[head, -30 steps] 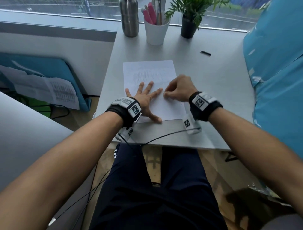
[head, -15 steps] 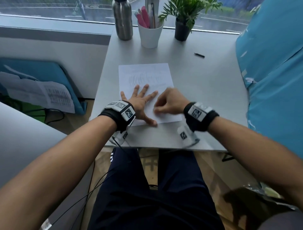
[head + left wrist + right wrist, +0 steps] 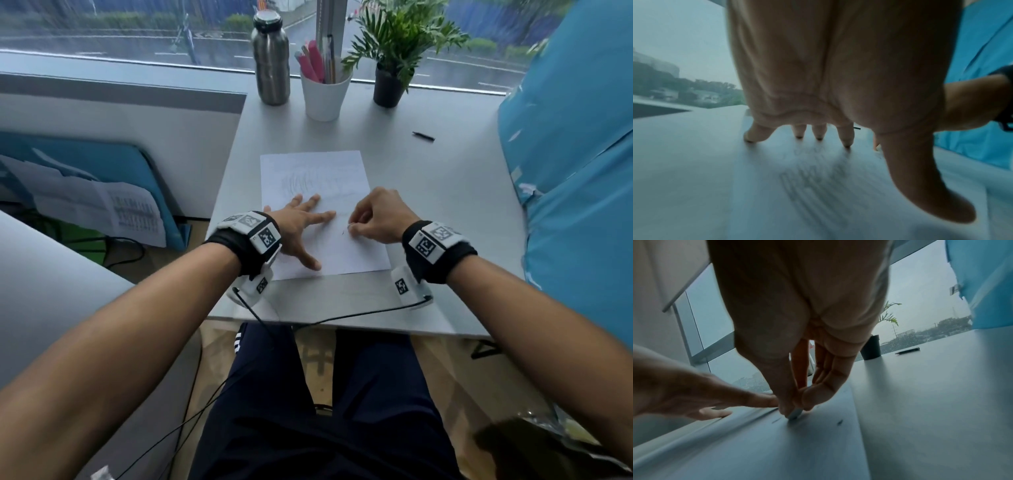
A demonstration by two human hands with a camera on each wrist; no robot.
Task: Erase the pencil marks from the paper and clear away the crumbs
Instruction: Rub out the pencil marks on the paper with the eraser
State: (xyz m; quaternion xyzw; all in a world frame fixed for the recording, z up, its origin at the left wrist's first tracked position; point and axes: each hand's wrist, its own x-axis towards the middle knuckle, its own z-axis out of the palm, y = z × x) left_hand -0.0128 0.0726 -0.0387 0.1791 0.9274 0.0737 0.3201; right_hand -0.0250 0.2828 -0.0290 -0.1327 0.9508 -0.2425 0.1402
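Note:
A white sheet of paper [image 3: 318, 171] with grey pencil scribbles [image 3: 305, 180] lies on the grey desk [image 3: 445, 212]. My left hand [image 3: 301, 226] presses flat on the sheet's left part, fingers spread and straight; the left wrist view shows its fingertips [image 3: 819, 136] on the paper over blurred scribbles [image 3: 818, 181]. My right hand [image 3: 373, 219] rests on the sheet's right part, pinching a small white eraser [image 3: 795, 413] between thumb and fingers, its tip against the paper. Dark crumbs [image 3: 839, 422] lie on the sheet beside the eraser.
At the desk's far edge stand a steel bottle [image 3: 270, 58], a white cup of pens [image 3: 325, 96] and a potted plant [image 3: 390, 82]. A short black pencil [image 3: 423, 136] lies to the right of the paper. Blue fabric [image 3: 575, 154] borders the desk's right side.
My right hand has slid back toward me across the sheet with the eraser. The left hand stays pressed on the paper. The head view has tilted up a little.

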